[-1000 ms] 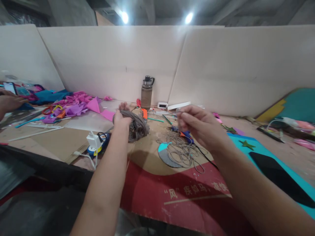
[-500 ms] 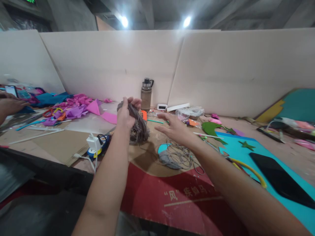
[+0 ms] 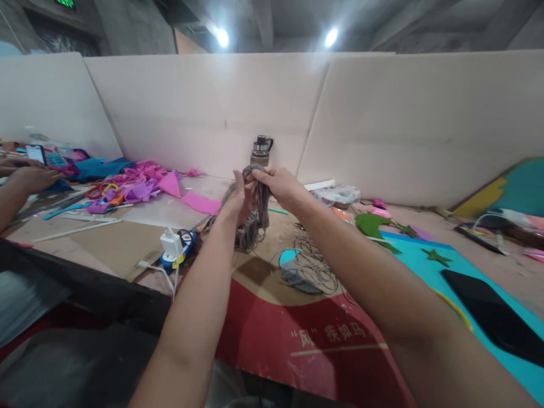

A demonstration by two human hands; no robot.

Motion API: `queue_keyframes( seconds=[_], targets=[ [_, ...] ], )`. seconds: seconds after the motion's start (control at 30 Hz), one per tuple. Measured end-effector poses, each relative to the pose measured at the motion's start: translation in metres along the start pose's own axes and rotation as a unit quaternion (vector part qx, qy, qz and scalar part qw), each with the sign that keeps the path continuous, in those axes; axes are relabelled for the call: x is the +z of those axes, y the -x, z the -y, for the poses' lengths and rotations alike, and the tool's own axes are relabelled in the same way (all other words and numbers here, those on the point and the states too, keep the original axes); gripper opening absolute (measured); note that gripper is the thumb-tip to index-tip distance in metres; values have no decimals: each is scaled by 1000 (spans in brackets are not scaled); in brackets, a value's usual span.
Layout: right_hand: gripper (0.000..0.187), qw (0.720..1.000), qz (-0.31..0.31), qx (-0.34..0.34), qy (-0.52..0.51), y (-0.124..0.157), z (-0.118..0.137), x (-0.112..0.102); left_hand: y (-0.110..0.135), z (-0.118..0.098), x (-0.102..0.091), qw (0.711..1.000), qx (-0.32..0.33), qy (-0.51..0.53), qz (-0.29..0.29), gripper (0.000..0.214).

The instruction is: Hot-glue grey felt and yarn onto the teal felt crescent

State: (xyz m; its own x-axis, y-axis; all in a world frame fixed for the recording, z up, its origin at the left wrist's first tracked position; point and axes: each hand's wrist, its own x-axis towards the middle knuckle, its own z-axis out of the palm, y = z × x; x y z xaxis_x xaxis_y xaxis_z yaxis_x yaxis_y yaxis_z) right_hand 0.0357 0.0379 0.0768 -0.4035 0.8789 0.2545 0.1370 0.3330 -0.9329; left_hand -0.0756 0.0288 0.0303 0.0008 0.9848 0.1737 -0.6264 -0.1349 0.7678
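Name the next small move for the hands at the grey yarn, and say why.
Probably firm up the right hand's pinch on the yarn: its fingers are at the top, beside the left hand, while loose strands hang below and might slip.

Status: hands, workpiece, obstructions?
Left hand and right hand gripping looped grey yarn bundle. Loose grey cord tangle right of it, partly covering round blue-and-grey disc. Translucent brown bottle behind, apparently not blocking.

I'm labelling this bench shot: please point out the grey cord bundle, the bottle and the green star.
Grey cord bundle (image 3: 263, 207), head view: its hanging strands.
Bottle (image 3: 260, 148), head view: metallic band below the cap.
Green star (image 3: 436, 256), head view: its middle.
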Motion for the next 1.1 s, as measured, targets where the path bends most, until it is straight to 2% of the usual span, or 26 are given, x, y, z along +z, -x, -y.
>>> queue_keyframes(
  seconds=[0.1,0.2,0.27,0.3,0.37,0.4,0.43,0.5,0.6,0.7,0.77,0.83,0.93,1.03,1.1],
  targets=[
    [21,993,-34,-36,105,-24,13,-5,8,4,-3,978,-109,-97,151,71],
    [25,979,-27,-60,194,-33,13,-7,11,4,-4,966,-96,-157,181,49],
    [31,980,-51,-42,190,-24,4,-10,9,3,-3,980,-59,-123,141,41],
    [34,980,-86,-36,175,-16,-3,-11,7,1,-1,990,-39,-82,106,41],
    [29,961,-210,-58,172,7,-21,-13,2,-2,0,1000,2,22,20,42],
    [28,957,-217,-63,183,20,-31,-13,-1,-3,0,997,27,75,-22,42],
    [28,963,-176,-55,197,33,-41,-11,-3,-4,-1,990,50,119,-57,42],
    [30,972,-46,-28,229,57,-60,-3,-6,-6,-4,976,86,173,-98,43],
    [22,979,39,5,199,82,-75,15,-9,-8,-8,971,98,190,-106,43],
    [14,979,161,60,107,91,-69,25,-11,-9,-13,969,107,191,-117,44],
    [21,978,196,47,55,95,-54,21,-14,-10,-19,961,125,198,-148,45],
    [26,988,149,-10,34,101,-35,7,-19,-10,-27,949,135,211,-192,47],
    [27,996,0,-75,50,114,-14,-23,-24,-9,-39,930,132,240,-243,54],
    [24,978,-164,-130,-2,127,-9,-50,-24,-7,-46,922,128,261,-254,57],
    [21,959,-235,-146,-64,132,-10,-63,-22,-9,-47,922,130,269,-246,57]
  ],
)
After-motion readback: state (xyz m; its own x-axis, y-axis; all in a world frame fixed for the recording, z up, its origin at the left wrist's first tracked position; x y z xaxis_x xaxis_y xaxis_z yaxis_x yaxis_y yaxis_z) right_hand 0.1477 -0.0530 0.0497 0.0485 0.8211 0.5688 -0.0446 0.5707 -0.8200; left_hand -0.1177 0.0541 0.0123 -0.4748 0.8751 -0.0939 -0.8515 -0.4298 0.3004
